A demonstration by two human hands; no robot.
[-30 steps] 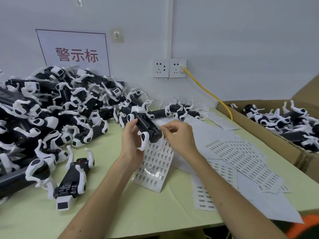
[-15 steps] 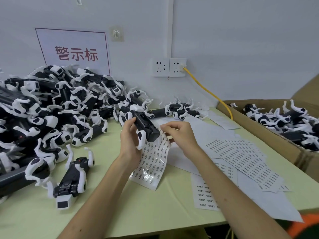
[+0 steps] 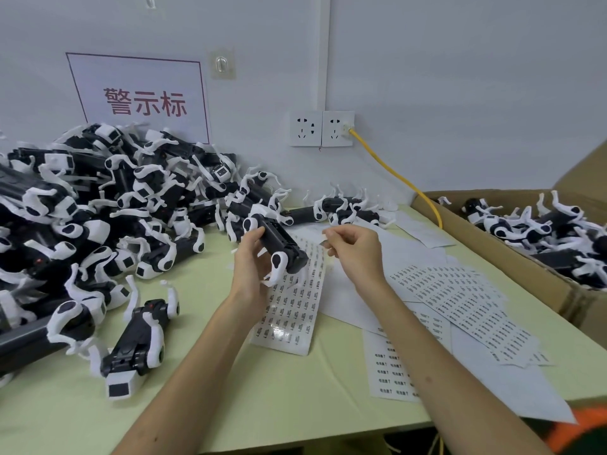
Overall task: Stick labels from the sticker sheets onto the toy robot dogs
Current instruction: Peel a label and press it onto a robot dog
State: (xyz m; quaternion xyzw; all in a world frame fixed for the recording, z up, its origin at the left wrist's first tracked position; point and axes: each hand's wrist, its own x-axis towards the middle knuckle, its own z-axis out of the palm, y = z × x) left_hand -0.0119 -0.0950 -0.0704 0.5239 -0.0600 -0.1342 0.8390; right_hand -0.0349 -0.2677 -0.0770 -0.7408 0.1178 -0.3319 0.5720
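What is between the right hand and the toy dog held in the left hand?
Nothing visible. The right hand hovers beside the toy robot dog that the left hand holds above the sticker sheet; only open air separates them.

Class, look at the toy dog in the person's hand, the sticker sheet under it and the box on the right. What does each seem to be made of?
Toy dog: probably moulded plastic, black and white, faint sheen. Sticker sheet: glossy paper, glare near its lower edge. Box: brown cardboard, matt with folded flaps.
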